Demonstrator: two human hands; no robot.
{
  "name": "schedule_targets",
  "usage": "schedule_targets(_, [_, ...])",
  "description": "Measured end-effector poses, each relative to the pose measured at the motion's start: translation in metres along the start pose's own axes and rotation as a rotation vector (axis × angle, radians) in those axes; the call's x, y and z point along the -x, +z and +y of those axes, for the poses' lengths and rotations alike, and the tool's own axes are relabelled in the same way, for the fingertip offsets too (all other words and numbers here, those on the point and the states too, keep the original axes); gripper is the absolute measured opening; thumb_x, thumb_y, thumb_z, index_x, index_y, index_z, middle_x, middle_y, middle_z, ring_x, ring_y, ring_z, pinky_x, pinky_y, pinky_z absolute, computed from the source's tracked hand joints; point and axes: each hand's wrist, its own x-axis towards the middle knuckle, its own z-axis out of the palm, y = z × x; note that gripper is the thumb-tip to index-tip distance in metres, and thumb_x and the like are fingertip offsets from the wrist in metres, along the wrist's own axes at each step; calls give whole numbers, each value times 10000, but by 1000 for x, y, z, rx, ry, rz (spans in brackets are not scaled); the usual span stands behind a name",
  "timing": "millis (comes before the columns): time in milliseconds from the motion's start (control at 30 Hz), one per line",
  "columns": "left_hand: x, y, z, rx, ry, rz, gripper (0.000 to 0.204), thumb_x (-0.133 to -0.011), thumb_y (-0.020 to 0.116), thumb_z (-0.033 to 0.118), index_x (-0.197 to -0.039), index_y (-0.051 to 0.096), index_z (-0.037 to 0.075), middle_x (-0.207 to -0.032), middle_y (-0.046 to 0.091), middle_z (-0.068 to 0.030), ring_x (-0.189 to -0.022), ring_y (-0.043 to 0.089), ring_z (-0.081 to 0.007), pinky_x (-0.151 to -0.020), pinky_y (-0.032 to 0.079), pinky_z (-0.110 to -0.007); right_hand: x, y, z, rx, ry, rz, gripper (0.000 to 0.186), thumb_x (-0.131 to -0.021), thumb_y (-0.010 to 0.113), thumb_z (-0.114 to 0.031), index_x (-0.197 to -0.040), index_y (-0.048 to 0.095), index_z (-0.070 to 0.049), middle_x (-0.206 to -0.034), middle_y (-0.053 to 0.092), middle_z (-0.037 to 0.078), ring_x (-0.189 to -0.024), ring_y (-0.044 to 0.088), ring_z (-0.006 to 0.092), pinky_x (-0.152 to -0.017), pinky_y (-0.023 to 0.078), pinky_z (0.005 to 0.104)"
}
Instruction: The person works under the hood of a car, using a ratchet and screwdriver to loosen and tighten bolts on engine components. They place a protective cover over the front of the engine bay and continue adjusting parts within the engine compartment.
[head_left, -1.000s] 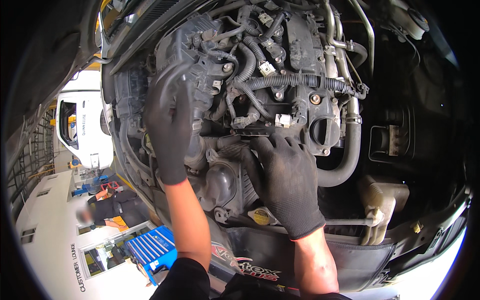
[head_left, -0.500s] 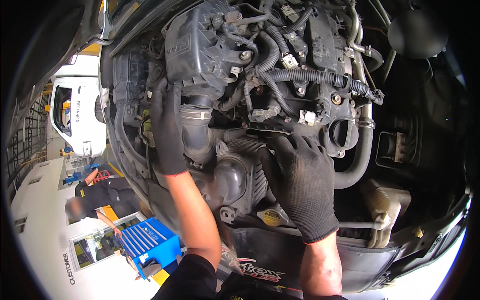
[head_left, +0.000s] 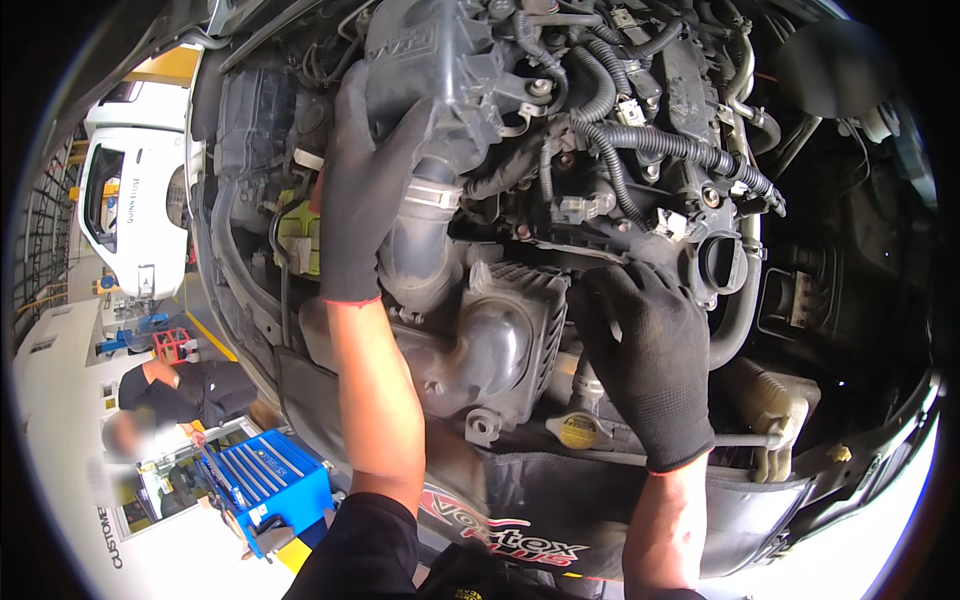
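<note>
My left hand (head_left: 375, 185), in a black knit glove, grips the black air filter housing cover (head_left: 425, 60), fingers along its left side and thumb across its lower front. A ribbed intake hose (head_left: 425, 255) with a clamp runs down from the cover beside this hand. Below it sits a lower black air box (head_left: 500, 345) with a rounded duct. My right hand (head_left: 645, 345), gloved too, bends over the front edge of the engine, left of the black oil filler cap (head_left: 722, 263). Its fingers are curled and their tips hidden, so what they hold does not show.
Corrugated wiring looms (head_left: 670, 145) cross the engine top. A yellow-labelled radiator cap (head_left: 578, 430) and a pale plastic reservoir (head_left: 775, 405) lie near the front. Outside stand a blue tool trolley (head_left: 265, 485), a person in dark clothes (head_left: 170, 395) and a white vehicle (head_left: 135, 200).
The housing cover and its hose have risen with my left hand, whose thumb is now spread across the cover. My right hand stays at the engine's front edge. The whole view has shifted slightly.
</note>
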Motion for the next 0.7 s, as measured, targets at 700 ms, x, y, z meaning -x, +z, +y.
schedule_targets(700, [2,5,-12,-6,115,44,681,-1033,811,304,-1593,547,20,-1512,648,-270,-1364,634,-449,-1161,508,-508,-2,-3,-4,51,-132,-32,172,-934,824,-197,-1063,785,-90,-994,755,134,-973,727,384,-885,555,502])
